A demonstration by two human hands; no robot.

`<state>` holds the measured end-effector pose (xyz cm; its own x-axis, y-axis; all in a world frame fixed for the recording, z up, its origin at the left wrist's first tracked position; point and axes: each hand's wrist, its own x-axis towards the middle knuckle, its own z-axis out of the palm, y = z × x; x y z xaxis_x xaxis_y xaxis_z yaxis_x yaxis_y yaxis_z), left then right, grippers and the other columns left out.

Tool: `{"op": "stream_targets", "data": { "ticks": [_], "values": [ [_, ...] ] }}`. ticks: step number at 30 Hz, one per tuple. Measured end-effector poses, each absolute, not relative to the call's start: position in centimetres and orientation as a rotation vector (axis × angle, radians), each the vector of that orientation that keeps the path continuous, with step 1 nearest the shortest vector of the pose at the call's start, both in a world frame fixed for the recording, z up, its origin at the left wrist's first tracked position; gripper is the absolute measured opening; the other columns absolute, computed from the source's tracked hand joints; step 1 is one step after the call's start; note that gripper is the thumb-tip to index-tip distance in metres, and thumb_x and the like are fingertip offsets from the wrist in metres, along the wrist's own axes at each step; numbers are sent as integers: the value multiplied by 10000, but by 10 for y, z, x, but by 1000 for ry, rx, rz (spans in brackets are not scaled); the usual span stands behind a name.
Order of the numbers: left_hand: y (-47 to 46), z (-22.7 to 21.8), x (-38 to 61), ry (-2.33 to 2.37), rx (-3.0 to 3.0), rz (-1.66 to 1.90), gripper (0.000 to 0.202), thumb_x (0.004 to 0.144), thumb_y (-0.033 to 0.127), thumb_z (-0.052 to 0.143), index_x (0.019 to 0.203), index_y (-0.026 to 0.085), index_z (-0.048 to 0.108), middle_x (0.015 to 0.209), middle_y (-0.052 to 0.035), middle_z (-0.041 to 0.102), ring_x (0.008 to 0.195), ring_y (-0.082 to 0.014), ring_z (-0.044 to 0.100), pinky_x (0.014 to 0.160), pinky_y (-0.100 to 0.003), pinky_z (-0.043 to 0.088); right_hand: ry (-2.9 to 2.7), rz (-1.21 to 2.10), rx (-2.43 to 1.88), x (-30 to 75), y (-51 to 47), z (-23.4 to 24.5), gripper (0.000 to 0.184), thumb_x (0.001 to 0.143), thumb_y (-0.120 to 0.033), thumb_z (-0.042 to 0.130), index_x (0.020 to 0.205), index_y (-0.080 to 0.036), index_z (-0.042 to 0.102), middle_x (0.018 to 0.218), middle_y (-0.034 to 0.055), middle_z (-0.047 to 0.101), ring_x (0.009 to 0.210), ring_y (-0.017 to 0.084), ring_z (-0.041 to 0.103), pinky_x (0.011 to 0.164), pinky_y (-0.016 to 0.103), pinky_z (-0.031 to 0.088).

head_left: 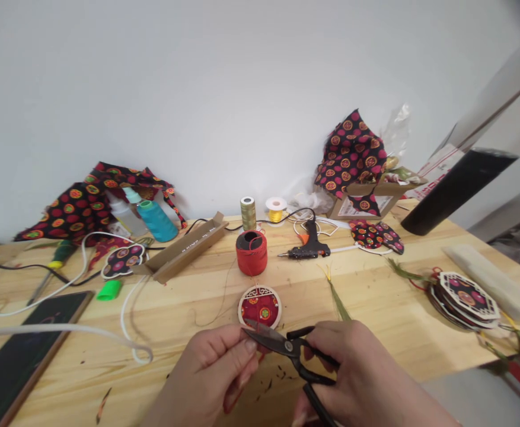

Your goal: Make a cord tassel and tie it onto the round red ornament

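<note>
Black-handled scissors [290, 347] are in my right hand [348, 362], whose fingers are wrapped round the handles. The blades point left and reach my left hand [217, 365], which is closed in a pinch on red thread [227, 409]. A loop of that thread shows below the fingers; the pinched end is mostly hidden. Just beyond the blades, a round ornament [260, 307] with a pale fretwork rim and red patterned fabric lies flat. Behind it stands a large spool of red thread [251, 255].
A black glue gun [306, 243], a gold thread spool [248, 213] and a yellow spool [276, 210] are at the back. Left are a phone [28, 362], white cable [128, 314] and cardboard tray [188, 249]. Stacked ornaments [464, 299] and a black roll [458, 190] are right.
</note>
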<state>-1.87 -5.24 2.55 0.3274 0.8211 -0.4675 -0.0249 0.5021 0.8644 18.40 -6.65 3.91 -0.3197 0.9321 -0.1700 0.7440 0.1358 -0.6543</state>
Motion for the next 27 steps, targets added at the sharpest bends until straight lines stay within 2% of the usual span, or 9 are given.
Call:
{"op": "stream_targets", "data": {
  "ticks": [10, 13, 16, 18, 20, 21, 22, 24, 27],
  "values": [
    [-51, 25, -17, 1150, 866, 690, 344, 698, 464, 685, 592, 142, 630, 421, 79, 388, 396, -55, 245, 406, -209, 151, -2208, 499, -1340, 189, -67, 15, 248, 632, -266, 766, 575, -160, 549, 541, -13, 545, 489, 96, 432, 465, 217, 280],
    [-49, 24, -19, 1232, 836, 782, 335, 657, 455, 727, 598, 130, 672, 415, 80, 389, 400, -51, 239, 390, -186, 156, -2155, 618, -1271, 187, -69, 17, 302, 600, -259, 788, 546, -164, 506, 519, -40, 499, 472, 77, 392, 451, 205, 271],
    [-48, 21, -25, 1303, 764, 989, 276, 616, 417, 775, 658, 153, 709, 499, 42, 530, 459, -70, 376, 421, -158, 280, -2105, 879, -1277, 187, -71, 22, 351, 584, -226, 803, 530, -166, 461, 522, -62, 460, 471, 58, 362, 441, 184, 270],
    [-47, 20, -28, 1331, 762, 1114, 242, 644, 413, 760, 692, 179, 720, 558, 29, 601, 496, -84, 439, 457, -159, 344, -2062, 1031, -1330, 188, -72, 25, 370, 591, -221, 801, 524, -165, 442, 526, -66, 459, 474, 53, 365, 438, 177, 270],
    [-48, 21, -30, 1364, 869, 1135, 230, 717, 414, 702, 739, 187, 733, 607, 17, 655, 454, -76, 412, 414, -161, 324, -2016, 1150, -1380, 189, -72, 28, 357, 610, -199, 788, 527, -163, 442, 529, -69, 472, 478, 49, 375, 437, 170, 273],
    [-48, 23, -30, 1372, 925, 1127, 207, 727, 393, 697, 784, 200, 745, 705, -1, 699, 488, -89, 461, 433, -169, 355, -2001, 1187, -1397, 189, -72, 30, 348, 616, -188, 779, 528, -161, 443, 532, -69, 477, 485, 48, 383, 439, 168, 274],
    [-49, 25, -30, 1343, 978, 1118, 180, 737, 372, 689, 754, 204, 751, 887, -38, 732, 648, -135, 569, 537, -185, 429, -1994, 1212, -1409, 188, -72, 32, 346, 615, -182, 774, 526, -160, 441, 534, -69, 479, 494, 49, 390, 441, 167, 273],
    [-50, 28, -28, 1286, 1088, 1038, 153, 749, 341, 676, 747, 217, 766, 1081, -67, 710, 922, -221, 599, 738, -239, 465, -1984, 1243, -1453, 186, -72, 35, 354, 597, -182, 778, 512, -156, 435, 537, -68, 479, 510, 53, 391, 443, 170, 269],
    [-52, 27, -27, 1278, 1211, 933, 154, 750, 333, 667, 752, 223, 775, 907, -69, 746, 924, -253, 599, 796, -273, 449, -1915, 1321, -1552, 184, -73, 38, 337, 589, -140, 756, 501, -156, 431, 514, -73, 471, 480, 50, 386, 420, 176, 247]
  ]
}}
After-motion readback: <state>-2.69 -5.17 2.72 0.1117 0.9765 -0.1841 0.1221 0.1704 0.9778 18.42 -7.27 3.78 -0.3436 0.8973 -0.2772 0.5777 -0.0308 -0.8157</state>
